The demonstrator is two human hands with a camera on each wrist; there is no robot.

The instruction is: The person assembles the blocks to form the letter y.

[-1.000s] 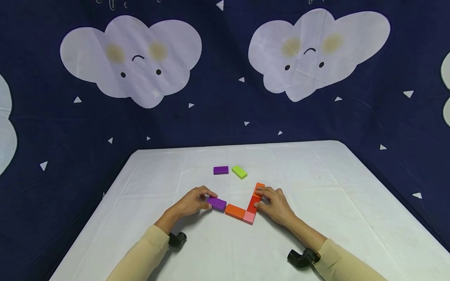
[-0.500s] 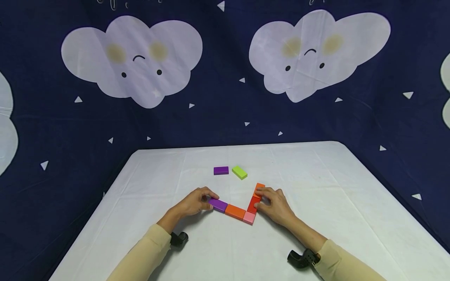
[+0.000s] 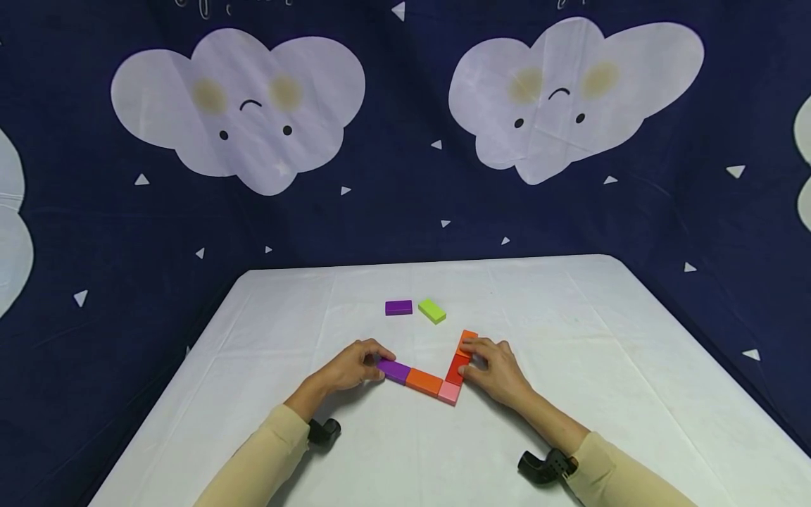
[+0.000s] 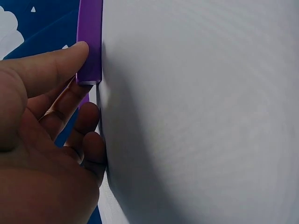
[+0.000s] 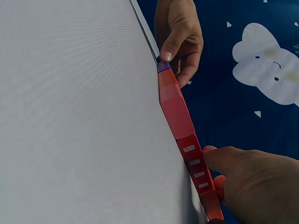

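Note:
My left hand (image 3: 351, 365) pinches the left end of a purple block (image 3: 395, 371) between thumb and fingers; the left wrist view shows the thumb (image 4: 56, 65) on that block's face. Its right end meets an orange block (image 3: 424, 382), which joins a pink block (image 3: 449, 392). From the pink one a red block (image 3: 455, 370) and a second orange block (image 3: 468, 336) run away toward the back, making a bent row. My right hand (image 3: 496, 370) holds this arm of the row, its thumb against the red block and fingertips over the far orange one, partly hiding both.
Behind the row lie a loose purple block (image 3: 398, 308) and a lime green block (image 3: 432, 311), apart from each other. Everything rests on a white-covered table (image 3: 608, 394). A dark blue cloth (image 3: 405, 211) with clouds hangs behind it.
My left hand has slid the purple block slightly right and toward me, closing the small gap to the orange block. The right hand has stayed in place.

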